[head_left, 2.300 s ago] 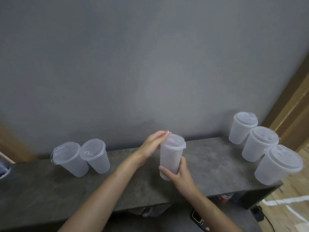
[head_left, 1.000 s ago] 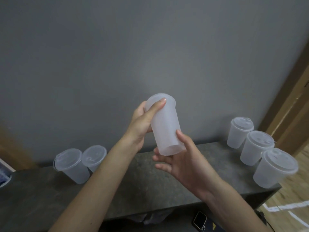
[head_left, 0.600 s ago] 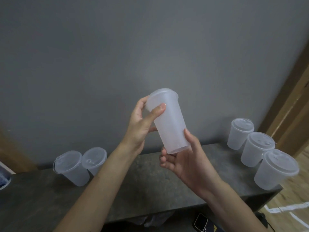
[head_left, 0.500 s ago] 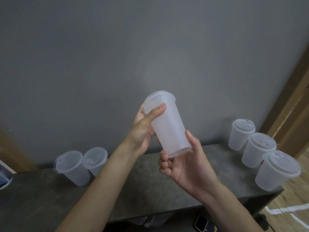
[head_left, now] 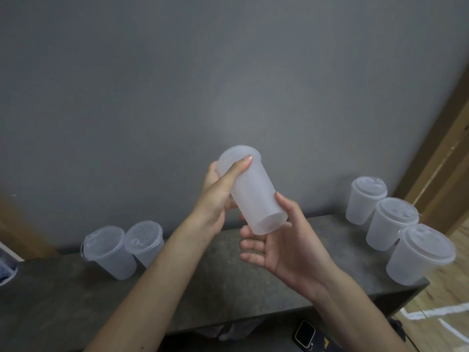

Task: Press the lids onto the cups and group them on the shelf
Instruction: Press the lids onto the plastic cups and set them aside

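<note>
One cup (head_left: 256,199) between left hand (head_left: 215,199), right hand (head_left: 291,247)

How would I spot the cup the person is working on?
Look above the middle of the dark shelf along the grey wall. There the lidded cup is tilted in the air, left hand gripping its top, right hand under its base. The other cups all stand on the shelf.

Left hand (head_left: 215,199) raised, gripping; right hand (head_left: 286,243) palm-up beneath, seemingly relaxed.

Left hand (head_left: 215,196), right hand (head_left: 286,247) bare — forearms (head_left: 157,280) unsleeved to frame edge; left thumbnail (head_left: 248,157) short.
</note>
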{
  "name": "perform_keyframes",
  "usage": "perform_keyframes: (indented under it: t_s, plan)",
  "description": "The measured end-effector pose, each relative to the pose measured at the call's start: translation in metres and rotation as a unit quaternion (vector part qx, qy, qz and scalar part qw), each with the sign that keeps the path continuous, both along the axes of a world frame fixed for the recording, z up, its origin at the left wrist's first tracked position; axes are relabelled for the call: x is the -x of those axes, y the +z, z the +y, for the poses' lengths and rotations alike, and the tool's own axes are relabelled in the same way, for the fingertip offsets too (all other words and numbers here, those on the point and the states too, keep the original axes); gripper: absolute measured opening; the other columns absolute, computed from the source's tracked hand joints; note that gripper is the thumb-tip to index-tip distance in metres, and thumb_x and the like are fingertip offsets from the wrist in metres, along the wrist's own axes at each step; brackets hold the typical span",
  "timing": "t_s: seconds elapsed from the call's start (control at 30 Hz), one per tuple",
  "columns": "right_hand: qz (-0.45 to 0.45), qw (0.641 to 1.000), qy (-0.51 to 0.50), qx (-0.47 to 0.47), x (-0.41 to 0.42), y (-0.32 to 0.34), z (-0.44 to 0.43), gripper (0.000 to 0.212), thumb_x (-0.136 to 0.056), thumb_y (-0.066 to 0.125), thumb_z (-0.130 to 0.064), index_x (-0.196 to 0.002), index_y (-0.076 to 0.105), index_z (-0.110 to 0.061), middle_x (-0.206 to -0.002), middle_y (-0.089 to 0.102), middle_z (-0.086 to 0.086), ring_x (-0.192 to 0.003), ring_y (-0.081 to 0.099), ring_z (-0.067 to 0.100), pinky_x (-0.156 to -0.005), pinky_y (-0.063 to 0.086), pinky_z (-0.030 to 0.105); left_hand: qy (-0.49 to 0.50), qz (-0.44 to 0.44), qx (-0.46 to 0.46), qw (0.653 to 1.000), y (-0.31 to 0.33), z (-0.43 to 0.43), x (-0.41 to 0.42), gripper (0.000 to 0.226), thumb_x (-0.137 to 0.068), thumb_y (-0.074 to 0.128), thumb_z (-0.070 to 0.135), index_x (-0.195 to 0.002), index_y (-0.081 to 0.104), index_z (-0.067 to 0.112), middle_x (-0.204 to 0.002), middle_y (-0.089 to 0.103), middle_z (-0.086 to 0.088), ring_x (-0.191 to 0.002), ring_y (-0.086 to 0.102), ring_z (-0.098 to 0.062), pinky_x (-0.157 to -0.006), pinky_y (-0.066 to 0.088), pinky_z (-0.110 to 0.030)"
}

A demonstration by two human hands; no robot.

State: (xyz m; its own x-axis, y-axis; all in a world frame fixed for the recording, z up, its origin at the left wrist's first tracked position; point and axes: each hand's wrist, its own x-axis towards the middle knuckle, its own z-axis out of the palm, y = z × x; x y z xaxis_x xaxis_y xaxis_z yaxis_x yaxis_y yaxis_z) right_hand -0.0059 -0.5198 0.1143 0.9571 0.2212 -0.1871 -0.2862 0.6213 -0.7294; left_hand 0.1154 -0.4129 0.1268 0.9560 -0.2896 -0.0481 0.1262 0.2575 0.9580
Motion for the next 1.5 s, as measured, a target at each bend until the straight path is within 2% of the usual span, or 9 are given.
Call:
perform_keyframes:
  t_s: [0.13,0.37,0.5,0.67,0.83,1.13,1.3,1.4,1.5]
  plan:
    - [-0.011,0.991,0.047,-0.125,0.001,-0.002,-0.004,0.068,-0.095,0.045,-0.06,-0.115,0.064,0.002,-0.073,0.06,0.01,-0.064,0.061,0.02,-0.068,0.057,0.034,-0.057,0.042,0.135,0.988,0.001,0.0,0.007,0.098,-0.062,0.091,0.046,-0.142,0.051,0.007,-0.121,0.065,-0.024,-0.102,0.064,-0.031,-0.087,0.052,-0.047]
    - [-0.035,0.99,-0.068,0.118,-0.003,-0.012,-0.001,0.071,-0.086,0.056,-0.063,-0.128,0.059,-0.005,-0.08,0.067,0.016,-0.071,0.067,0.023,-0.072,0.06,0.035,0.007,-0.149,0.003,0.989,-0.002,0.004,0.009,0.061,-0.07,0.084,0.041,-0.12,0.058,0.017,-0.108,0.07,-0.002,-0.097,0.069,-0.018,-0.084,0.057,-0.04]
    - [-0.035,0.999,-0.037,0.009,0.005,-0.003,0.003,0.068,-0.096,0.046,-0.063,-0.121,0.061,-0.001,-0.076,0.062,0.019,-0.066,0.063,0.024,-0.064,0.058,0.034,-0.09,-0.091,0.046,0.991,0.003,0.008,0.009,0.073,-0.071,0.08,0.042,-0.135,0.054,0.016,-0.113,0.068,-0.004,-0.097,0.067,-0.018,-0.075,0.057,-0.036]
    - [-0.043,0.999,-0.017,0.006,0.005,-0.004,0.003,0.067,-0.095,0.052,-0.062,-0.12,0.066,-0.002,-0.082,0.063,0.023,-0.07,0.064,0.029,-0.067,0.058,0.038,-0.06,-0.113,-0.003,0.992,0.004,0.011,0.007,0.058,-0.074,0.08,0.042,-0.121,0.058,0.016,-0.103,0.069,0.001,-0.09,0.068,-0.016,-0.07,0.056,-0.034]
    - [-0.009,0.999,0.001,-0.05,0.007,0.014,0.006,0.065,-0.094,0.047,-0.062,-0.096,0.073,-0.003,-0.069,0.059,0.019,-0.056,0.06,0.026,-0.056,0.056,0.033,-0.072,0.002,-0.018,0.997,0.001,0.005,0.009,0.064,-0.083,0.068,0.055,-0.129,0.064,0.01,-0.126,0.065,-0.028,-0.096,0.063,-0.033,-0.084,0.041,-0.049]
    - [0.011,0.999,0.005,-0.044,0.007,0.016,0.006,0.069,-0.096,0.046,-0.066,-0.112,0.061,-0.001,-0.069,0.061,0.018,-0.056,0.061,0.024,-0.057,0.057,0.032,-0.065,0.019,-0.014,0.998,0.0,0.003,0.008,0.063,-0.08,0.069,0.054,-0.127,0.066,0.012,-0.131,0.061,-0.028,-0.094,0.061,-0.033,-0.083,0.04,-0.049]
    - [-0.026,0.977,0.056,-0.204,0.004,0.006,-0.005,0.065,-0.098,0.05,-0.06,-0.136,0.036,-0.009,-0.076,0.063,0.015,-0.068,0.065,0.024,-0.07,0.058,0.037,-0.156,-0.003,0.014,0.988,0.001,0.009,0.009,0.069,-0.084,0.073,0.041,-0.143,0.052,0.011,-0.117,0.065,-0.015,-0.095,0.063,-0.029,-0.077,0.042,-0.045]
    - [-0.02,0.982,0.063,-0.174,0.004,0.0,-0.008,0.068,-0.098,0.049,-0.062,-0.129,0.049,-0.002,-0.074,0.063,0.013,-0.065,0.064,0.023,-0.066,0.058,0.035,-0.128,-0.012,0.008,0.992,0.005,0.008,0.011,0.063,-0.082,0.072,0.033,-0.138,0.054,0.011,-0.101,0.065,-0.005,-0.078,0.066,-0.021,-0.053,0.042,-0.031]
    - [-0.004,1.0,-0.02,-0.022,0.004,-0.002,-0.007,0.074,-0.096,0.043,-0.068,-0.12,0.062,-0.001,-0.07,0.057,0.015,-0.061,0.06,0.024,-0.059,0.057,0.035,-0.1,-0.039,-0.042,0.993,0.006,0.013,0.007,0.054,-0.082,0.078,0.033,-0.129,0.058,0.016,-0.105,0.07,-0.001,-0.091,0.071,-0.023,-0.055,0.054,-0.033]
